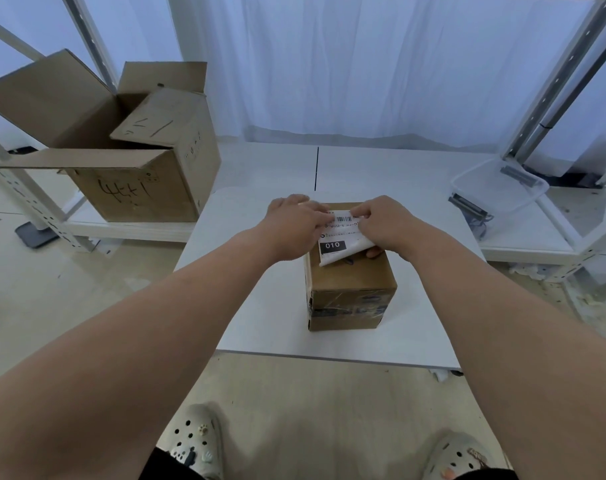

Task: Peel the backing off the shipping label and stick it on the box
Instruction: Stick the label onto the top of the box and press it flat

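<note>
Tape (346, 308) crosses the near face of the box (350, 282), which stands on the table (260, 306) straight ahead of you. The print under the tape is too smeared to read.

The label (337, 237) lies on the box top, printed side up, with its near edge curled clear of the cardboard. Your right hand (386, 225) pinches its right side, fingers on top and thumb (375, 252) under the lifted corner. Your left hand (294, 225) has its fingertips on the far left corner. I cannot tell whether it pinches or only presses, nor whether the backing is off.

Risks, as I judge them:
- Press the near edge down while that curl holds and you likely trap a crease or a bubble across the print.
- Drop the right side first and the label may set crooked.
- If the adhesive folds onto itself, it probably will not part cleanly.

Readable on the label: "010" in white on a black block, a barcode at the far edge, and a line of digits partly hidden by your fingers. The small print is illegible.

Farther left, a carton (135, 192) carries handwritten marks I cannot read with certainty.
</note>
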Motion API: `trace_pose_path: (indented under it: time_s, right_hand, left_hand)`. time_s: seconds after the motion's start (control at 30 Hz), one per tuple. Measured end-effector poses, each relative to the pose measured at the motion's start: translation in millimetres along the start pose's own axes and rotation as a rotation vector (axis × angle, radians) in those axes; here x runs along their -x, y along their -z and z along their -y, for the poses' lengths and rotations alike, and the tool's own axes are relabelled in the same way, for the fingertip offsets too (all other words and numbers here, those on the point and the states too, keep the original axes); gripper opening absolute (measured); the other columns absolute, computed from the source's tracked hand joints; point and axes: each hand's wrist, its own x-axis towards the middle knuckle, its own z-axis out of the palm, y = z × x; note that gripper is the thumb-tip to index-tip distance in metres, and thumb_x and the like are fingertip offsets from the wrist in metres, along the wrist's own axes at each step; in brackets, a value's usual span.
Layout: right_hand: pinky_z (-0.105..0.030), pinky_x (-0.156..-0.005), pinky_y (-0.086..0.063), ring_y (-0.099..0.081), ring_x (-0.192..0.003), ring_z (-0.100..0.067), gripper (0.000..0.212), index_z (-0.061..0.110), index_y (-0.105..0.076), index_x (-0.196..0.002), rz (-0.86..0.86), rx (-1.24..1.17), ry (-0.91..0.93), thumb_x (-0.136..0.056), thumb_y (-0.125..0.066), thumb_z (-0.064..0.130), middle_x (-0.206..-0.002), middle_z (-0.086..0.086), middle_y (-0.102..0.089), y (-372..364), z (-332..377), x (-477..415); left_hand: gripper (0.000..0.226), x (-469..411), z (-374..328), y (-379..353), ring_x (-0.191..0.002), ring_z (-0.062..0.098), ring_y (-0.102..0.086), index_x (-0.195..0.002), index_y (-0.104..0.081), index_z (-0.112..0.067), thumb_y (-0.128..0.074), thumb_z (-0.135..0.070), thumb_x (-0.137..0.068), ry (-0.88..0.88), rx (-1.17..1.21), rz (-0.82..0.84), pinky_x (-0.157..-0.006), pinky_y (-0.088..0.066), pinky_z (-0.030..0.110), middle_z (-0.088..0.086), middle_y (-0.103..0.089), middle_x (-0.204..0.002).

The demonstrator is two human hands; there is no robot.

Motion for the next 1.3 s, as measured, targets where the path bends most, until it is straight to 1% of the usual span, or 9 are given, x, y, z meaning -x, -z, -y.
trace_pose_path:
  time_s: [0.1, 0.2, 0.4, 0.53, 0.63, 0.8, 1.07, 1.17, 1.3]
  right_hand:
    - [-0.030, -0.058, -0.056, -0.056, -0.075, -0.022, 0.039, 0.009, -0.048, -0.134, 0.013, -0.059, -0.013, -0.096, -0.041, 0.005, -0.126, -0.014, -0.046, 1, -1, 1]
    - [-0.026, -0.050, -0.057, -0.054, -0.072, -0.019, 0.036, 0.009, -0.051, -0.130, 0.018, -0.163, -0.044, -0.096, -0.041, 0.004, -0.118, -0.010, -0.047, 4, -3, 3]
    - [-0.028, -0.059, -0.060, -0.056, -0.079, -0.017, 0.036, 0.006, -0.051, -0.129, 0.086, -0.266, -0.059, -0.093, -0.047, 0.000, -0.115, -0.005, -0.047, 10, -6, 4]
    - [-0.029, -0.063, -0.059, -0.056, -0.081, -0.018, 0.039, 0.007, -0.051, -0.130, 0.106, -0.276, -0.055, -0.092, -0.051, -0.001, -0.116, -0.007, -0.045, 11, -8, 4]
    - [-0.029, -0.065, -0.058, -0.056, -0.080, -0.019, 0.039, 0.009, -0.050, -0.131, 0.107, -0.265, -0.053, -0.093, -0.051, 0.003, -0.118, -0.008, -0.045, 11, -9, 4]
    - [-0.024, -0.051, -0.054, -0.055, -0.081, -0.020, 0.041, 0.014, -0.050, -0.133, 0.099, -0.181, -0.047, -0.093, -0.049, 0.003, -0.123, -0.009, -0.047, 12, -12, 1]
    - [-0.023, -0.050, -0.048, -0.050, -0.076, -0.014, 0.039, 0.014, -0.051, -0.131, 0.088, -0.177, -0.038, -0.094, -0.048, 0.004, -0.114, -0.006, -0.051, 12, -12, 1]
    - [-0.023, -0.049, -0.046, -0.047, -0.071, -0.013, 0.033, 0.015, -0.055, -0.127, 0.067, -0.169, -0.022, -0.096, -0.047, 0.011, -0.100, -0.002, -0.053, 13, -13, 0]
    - [-0.023, -0.050, -0.038, -0.042, -0.065, -0.014, 0.033, 0.014, -0.060, -0.122, 0.041, -0.136, 0.042, -0.096, -0.042, 0.007, -0.088, 0.002, -0.053, 13, -19, -1]
  left_hand:
    - [0.043, -1, 1, -3, -0.147, 0.015, -0.008, -0.144, -0.031, -0.039, -0.020, -0.034, -0.102, -0.027, 0.033, 0.051, -0.117, 0.005, 0.044, -0.019, -0.026, -0.154]
    - [0.043, 3, 12, -2, -0.147, 0.011, -0.006, -0.142, -0.034, -0.040, -0.022, -0.035, -0.101, -0.011, 0.064, 0.047, -0.116, 0.012, 0.045, -0.021, -0.027, -0.152]
    - [0.041, 7, 16, -1, -0.145, 0.010, -0.014, -0.139, -0.043, -0.035, -0.027, -0.033, -0.100, -0.030, 0.077, -0.041, -0.116, 0.005, 0.041, -0.017, -0.036, -0.150]
    - [0.043, -1, 11, -6, -0.146, 0.016, -0.009, -0.144, -0.030, -0.039, -0.021, -0.039, -0.102, -0.075, 0.010, 0.005, -0.115, 0.003, 0.044, -0.018, -0.027, -0.154]
    - [0.044, -8, 5, -8, -0.147, 0.018, -0.003, -0.145, -0.024, -0.043, -0.019, -0.044, -0.101, -0.063, 0.069, 0.064, -0.115, 0.005, 0.045, -0.018, -0.020, -0.156]
    - [0.045, -10, 10, -11, -0.147, 0.018, 0.004, -0.144, -0.017, -0.049, -0.016, -0.049, -0.100, -0.022, 0.134, 0.131, -0.116, 0.010, 0.048, -0.022, -0.009, -0.157]
    - [0.050, -2, 25, -18, -0.147, 0.016, 0.009, -0.149, -0.013, -0.038, -0.014, -0.047, -0.100, 0.043, 0.106, 0.069, -0.116, 0.012, 0.047, -0.022, -0.007, -0.157]
    - [0.051, -1, 22, -18, -0.147, 0.017, 0.008, -0.150, -0.013, -0.033, -0.014, -0.044, -0.101, 0.030, 0.063, 0.055, -0.116, 0.010, 0.046, -0.017, -0.007, -0.159]
    - [0.046, 9, 36, -15, -0.147, 0.016, -0.005, -0.147, -0.029, -0.030, -0.028, -0.037, -0.101, -0.040, 0.035, -0.075, -0.117, 0.000, 0.042, -0.013, -0.021, -0.157]
